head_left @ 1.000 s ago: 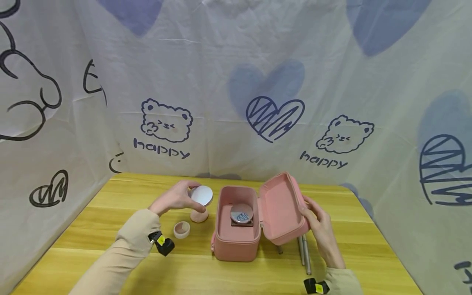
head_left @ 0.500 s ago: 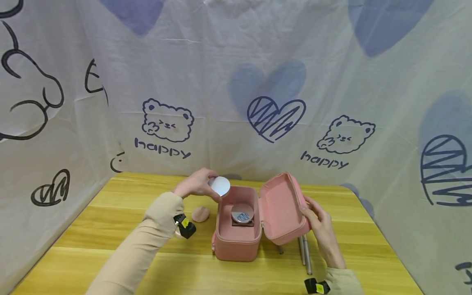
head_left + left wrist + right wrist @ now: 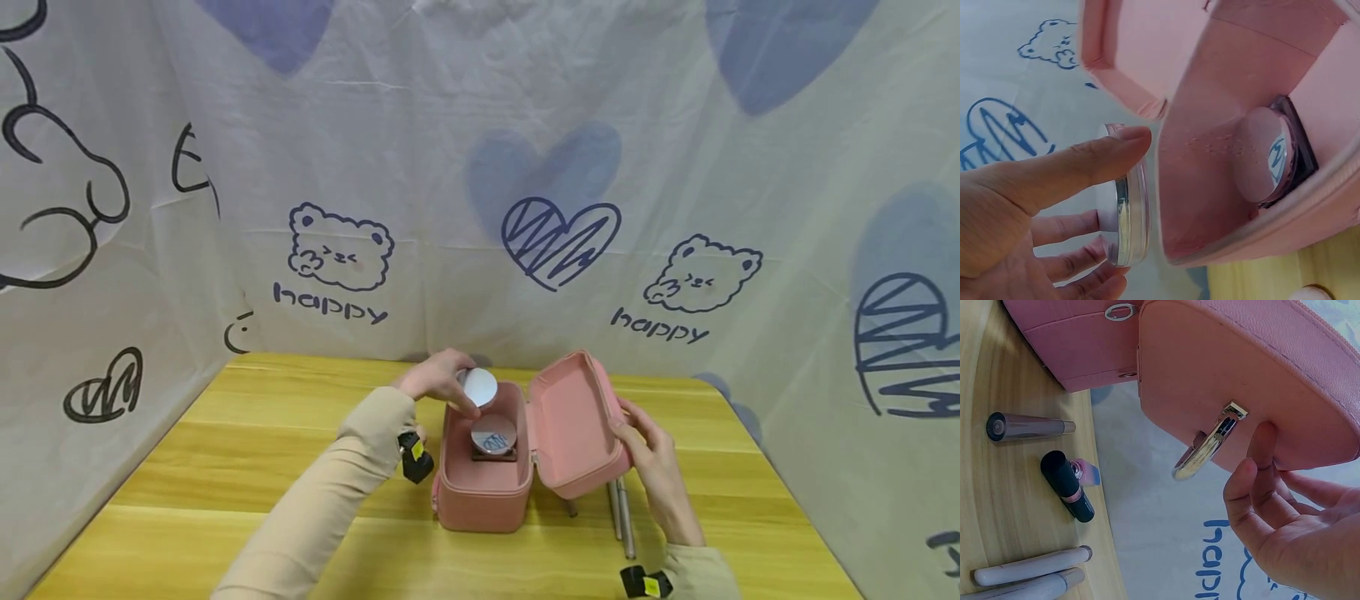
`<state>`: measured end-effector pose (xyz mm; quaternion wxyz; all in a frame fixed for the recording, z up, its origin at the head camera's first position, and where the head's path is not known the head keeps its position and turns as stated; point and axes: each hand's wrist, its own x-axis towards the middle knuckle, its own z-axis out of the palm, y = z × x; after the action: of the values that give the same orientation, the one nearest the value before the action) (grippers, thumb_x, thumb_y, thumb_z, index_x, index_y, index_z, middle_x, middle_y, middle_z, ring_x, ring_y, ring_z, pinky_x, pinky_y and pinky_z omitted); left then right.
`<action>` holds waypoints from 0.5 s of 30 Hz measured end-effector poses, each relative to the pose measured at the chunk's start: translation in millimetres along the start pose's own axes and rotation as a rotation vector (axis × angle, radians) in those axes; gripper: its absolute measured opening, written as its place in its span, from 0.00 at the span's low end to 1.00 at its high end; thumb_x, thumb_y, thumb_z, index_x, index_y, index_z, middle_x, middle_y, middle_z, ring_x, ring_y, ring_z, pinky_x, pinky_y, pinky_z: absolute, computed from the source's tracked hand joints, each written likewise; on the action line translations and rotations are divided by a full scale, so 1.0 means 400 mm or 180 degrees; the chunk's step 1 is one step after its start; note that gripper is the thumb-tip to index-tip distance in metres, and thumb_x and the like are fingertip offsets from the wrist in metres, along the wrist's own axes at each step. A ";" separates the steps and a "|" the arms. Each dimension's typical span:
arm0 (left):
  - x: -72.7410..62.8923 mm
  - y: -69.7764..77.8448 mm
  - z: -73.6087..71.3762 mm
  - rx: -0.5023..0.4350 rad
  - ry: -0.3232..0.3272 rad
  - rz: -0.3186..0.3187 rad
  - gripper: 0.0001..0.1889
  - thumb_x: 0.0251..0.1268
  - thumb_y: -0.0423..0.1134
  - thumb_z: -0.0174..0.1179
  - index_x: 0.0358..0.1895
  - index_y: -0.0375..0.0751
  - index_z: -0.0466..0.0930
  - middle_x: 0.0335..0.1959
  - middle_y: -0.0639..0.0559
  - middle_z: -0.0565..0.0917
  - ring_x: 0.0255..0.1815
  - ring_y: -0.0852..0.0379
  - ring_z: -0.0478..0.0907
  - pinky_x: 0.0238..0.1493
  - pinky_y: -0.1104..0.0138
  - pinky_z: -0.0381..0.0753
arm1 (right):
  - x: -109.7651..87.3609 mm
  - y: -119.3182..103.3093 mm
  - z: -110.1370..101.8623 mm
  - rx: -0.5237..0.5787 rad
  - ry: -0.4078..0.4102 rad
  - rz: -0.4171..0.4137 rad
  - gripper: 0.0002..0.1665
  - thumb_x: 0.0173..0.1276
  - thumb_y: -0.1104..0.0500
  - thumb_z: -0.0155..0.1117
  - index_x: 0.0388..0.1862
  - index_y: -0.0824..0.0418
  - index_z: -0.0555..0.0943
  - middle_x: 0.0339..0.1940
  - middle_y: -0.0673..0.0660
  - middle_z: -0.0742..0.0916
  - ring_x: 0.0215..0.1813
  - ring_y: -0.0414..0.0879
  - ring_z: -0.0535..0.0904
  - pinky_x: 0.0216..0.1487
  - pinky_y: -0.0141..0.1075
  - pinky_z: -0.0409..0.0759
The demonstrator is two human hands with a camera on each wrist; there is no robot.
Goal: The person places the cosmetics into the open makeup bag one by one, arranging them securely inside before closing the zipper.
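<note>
Left hand (image 3: 442,379) has shifted rightward since half a second ago, carrying its silver-topped round compact (image 3: 478,388) from beside the left wall of the pink case (image 3: 480,510) to over the far end of its opening; right hand (image 3: 651,458) and the hinged lid (image 3: 576,427) hold their place. Left grip is spread to the compact's width, thumb on one side, fingers on the other; right grip is narrow, pinching the lid's outer edge. Compact is a flat disc, clear-walled and glossy. Case: boxy, rounded corners, smooth lining. Inside sits a mirrored disc (image 3: 493,435), reflecting blue scribble, on a dark square piece (image 3: 1304,150). Wood-grain surface (image 3: 247,467), yellowish. Creased cloth backdrop (image 3: 450,100) reads "happy" twice, each under a bear drawing, with scribbled hearts. Left wrist view alone gives the held compact's layered rim edge-on. Right wrist view alone gives the lid's stitched outer face with a shiny metal handle (image 3: 1210,447), plus, on the surface, a black lipstick-like tube (image 3: 1067,487) touching a small pink-and-blue piece (image 3: 1088,473). Two slim pale tubes (image 3: 1035,565) lie side by side near these.
</note>
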<state>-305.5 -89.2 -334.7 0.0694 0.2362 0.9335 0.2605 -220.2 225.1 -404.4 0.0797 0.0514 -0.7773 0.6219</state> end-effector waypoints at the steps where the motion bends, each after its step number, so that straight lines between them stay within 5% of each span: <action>1: 0.005 0.003 0.006 0.0030 -0.0012 -0.0026 0.38 0.43 0.37 0.80 0.60 0.24 0.77 0.56 0.34 0.83 0.52 0.44 0.79 0.52 0.62 0.80 | 0.000 0.000 0.000 -0.0001 -0.0001 -0.0004 0.29 0.79 0.54 0.53 0.75 0.63 0.68 0.50 0.44 0.81 0.47 0.32 0.81 0.47 0.25 0.81; 15: 0.052 0.059 0.084 0.0461 -0.0252 -0.0717 0.32 0.41 0.38 0.82 0.55 0.34 0.82 0.46 0.44 0.83 0.42 0.53 0.76 0.46 0.64 0.81 | -0.003 0.004 -0.004 0.0008 0.0021 -0.0038 0.28 0.79 0.55 0.54 0.74 0.63 0.68 0.47 0.39 0.83 0.46 0.32 0.82 0.46 0.26 0.81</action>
<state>-305.7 -46.4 -351.4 0.1177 0.1443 0.9671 0.1735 -219.0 226.8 -405.8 0.0859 0.0540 -0.7760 0.6225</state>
